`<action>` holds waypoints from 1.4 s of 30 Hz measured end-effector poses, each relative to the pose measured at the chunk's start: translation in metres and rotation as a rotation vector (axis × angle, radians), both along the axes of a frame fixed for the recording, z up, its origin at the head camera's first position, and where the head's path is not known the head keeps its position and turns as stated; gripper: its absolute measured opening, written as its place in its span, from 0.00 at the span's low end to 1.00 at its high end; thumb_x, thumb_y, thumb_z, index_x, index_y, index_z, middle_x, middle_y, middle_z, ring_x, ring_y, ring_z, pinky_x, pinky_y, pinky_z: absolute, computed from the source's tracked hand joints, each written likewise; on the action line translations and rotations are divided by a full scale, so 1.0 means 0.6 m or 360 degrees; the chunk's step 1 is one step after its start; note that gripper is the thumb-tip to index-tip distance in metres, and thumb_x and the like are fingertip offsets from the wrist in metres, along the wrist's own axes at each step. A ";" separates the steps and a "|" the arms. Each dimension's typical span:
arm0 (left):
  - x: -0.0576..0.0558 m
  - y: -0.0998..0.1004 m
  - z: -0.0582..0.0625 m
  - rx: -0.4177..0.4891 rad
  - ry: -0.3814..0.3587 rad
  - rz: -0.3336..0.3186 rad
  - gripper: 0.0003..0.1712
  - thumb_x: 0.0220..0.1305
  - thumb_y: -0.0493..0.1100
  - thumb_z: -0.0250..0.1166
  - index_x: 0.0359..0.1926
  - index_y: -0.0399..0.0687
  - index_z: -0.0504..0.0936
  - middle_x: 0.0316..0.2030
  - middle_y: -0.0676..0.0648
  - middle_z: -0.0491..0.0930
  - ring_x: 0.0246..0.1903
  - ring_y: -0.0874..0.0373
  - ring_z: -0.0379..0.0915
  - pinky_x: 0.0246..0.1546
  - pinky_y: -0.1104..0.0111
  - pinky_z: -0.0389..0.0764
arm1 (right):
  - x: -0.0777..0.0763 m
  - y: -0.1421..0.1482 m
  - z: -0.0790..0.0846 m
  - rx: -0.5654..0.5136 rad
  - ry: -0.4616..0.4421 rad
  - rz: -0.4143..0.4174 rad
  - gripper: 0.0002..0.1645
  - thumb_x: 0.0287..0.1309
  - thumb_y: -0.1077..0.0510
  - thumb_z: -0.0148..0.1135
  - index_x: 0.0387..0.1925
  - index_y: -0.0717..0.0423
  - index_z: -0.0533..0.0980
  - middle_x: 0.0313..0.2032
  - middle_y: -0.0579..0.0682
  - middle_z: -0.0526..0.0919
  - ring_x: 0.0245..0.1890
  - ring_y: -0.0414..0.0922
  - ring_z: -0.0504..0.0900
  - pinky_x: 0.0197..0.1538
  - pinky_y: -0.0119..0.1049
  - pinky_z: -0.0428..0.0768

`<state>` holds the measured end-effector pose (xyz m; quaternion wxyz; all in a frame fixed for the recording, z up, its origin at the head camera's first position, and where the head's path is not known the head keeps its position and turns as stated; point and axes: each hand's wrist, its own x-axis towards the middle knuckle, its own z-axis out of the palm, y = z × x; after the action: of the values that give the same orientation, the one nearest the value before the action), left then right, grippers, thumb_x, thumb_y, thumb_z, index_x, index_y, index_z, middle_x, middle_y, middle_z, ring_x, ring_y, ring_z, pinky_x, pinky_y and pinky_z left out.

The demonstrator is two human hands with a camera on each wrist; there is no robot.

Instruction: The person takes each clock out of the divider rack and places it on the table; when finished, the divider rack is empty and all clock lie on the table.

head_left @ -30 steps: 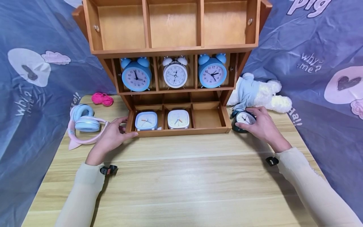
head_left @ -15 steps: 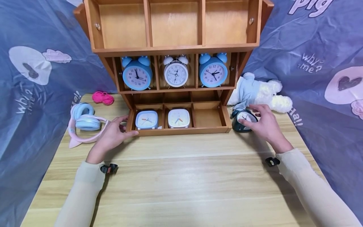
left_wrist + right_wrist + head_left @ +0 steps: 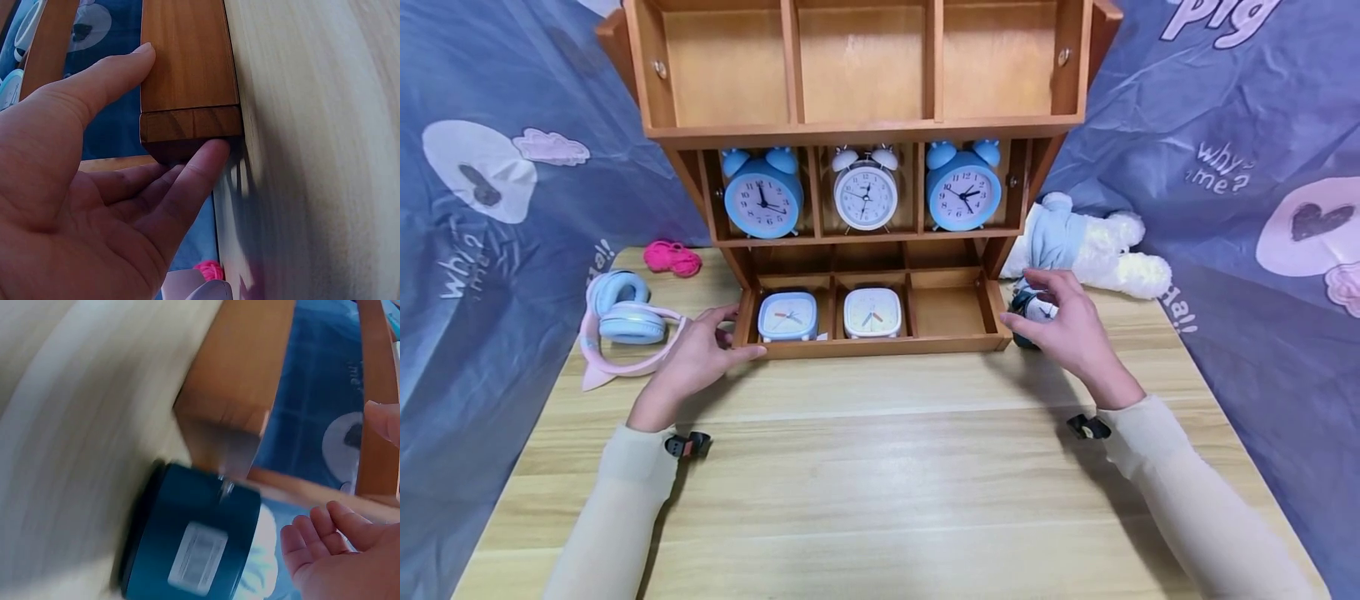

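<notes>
My left hand grips the left end of the wooden shelf's bottom tier, thumb on the front board and fingers against the end. At the shelf's right side my right hand hovers with fingers apart, holding nothing. It partly hides a dark green alarm clock with a white dial in the head view. In the right wrist view, the back of this green clock shows a barcode label, and it stands beside the shelf's end. A blue square clock and a white square clock sit in the bottom compartments.
On the middle tier stand two blue twin-bell clocks and a white twin-bell clock. Left of the shelf lie pink-and-blue headphones and pink yarn. A white plush toy lies behind the green clock. Blue cloth surrounds the table.
My right hand has let go of the green alarm clock and moved left, toward the shelf's right end. My left hand keeps its place on the shelf.
</notes>
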<state>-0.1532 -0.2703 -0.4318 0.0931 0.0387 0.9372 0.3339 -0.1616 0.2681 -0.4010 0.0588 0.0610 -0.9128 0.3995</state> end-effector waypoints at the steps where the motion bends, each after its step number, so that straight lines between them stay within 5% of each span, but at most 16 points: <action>1: 0.000 0.000 0.000 -0.0004 -0.0002 0.0001 0.60 0.71 0.61 0.79 0.86 0.32 0.61 0.72 0.25 0.77 0.61 0.33 0.84 0.54 0.49 0.88 | 0.000 -0.006 0.000 -0.0012 0.0006 0.0008 0.47 0.63 0.53 0.83 0.78 0.63 0.73 0.70 0.66 0.76 0.71 0.66 0.78 0.76 0.67 0.73; 16: -0.002 -0.003 -0.005 -0.0010 0.0018 0.0005 0.59 0.69 0.60 0.80 0.85 0.32 0.62 0.73 0.26 0.77 0.60 0.35 0.85 0.49 0.57 0.88 | -0.013 -0.113 -0.009 -0.0125 -0.0112 0.0189 0.48 0.64 0.51 0.83 0.79 0.61 0.72 0.70 0.63 0.76 0.71 0.66 0.78 0.79 0.62 0.74; 30: -0.004 -0.004 -0.002 -0.0022 -0.0009 -0.0003 0.60 0.70 0.61 0.79 0.86 0.33 0.61 0.72 0.27 0.77 0.61 0.35 0.84 0.55 0.47 0.88 | -0.019 -0.226 -0.018 -0.0135 -0.0199 0.0282 0.52 0.61 0.49 0.85 0.81 0.59 0.71 0.74 0.59 0.75 0.73 0.63 0.78 0.77 0.60 0.77; 42: -0.003 -0.005 -0.002 -0.0024 -0.0007 0.0011 0.59 0.70 0.61 0.79 0.86 0.34 0.61 0.74 0.27 0.76 0.61 0.35 0.84 0.54 0.50 0.88 | -0.037 -0.302 -0.026 -0.0103 -0.0200 0.0267 0.56 0.59 0.46 0.84 0.81 0.62 0.70 0.73 0.61 0.74 0.72 0.62 0.77 0.77 0.59 0.76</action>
<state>-0.1551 -0.2732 -0.4329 0.0942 0.0339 0.9396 0.3274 -0.1836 0.0871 -0.4167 -0.0304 0.1101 -0.8930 0.4354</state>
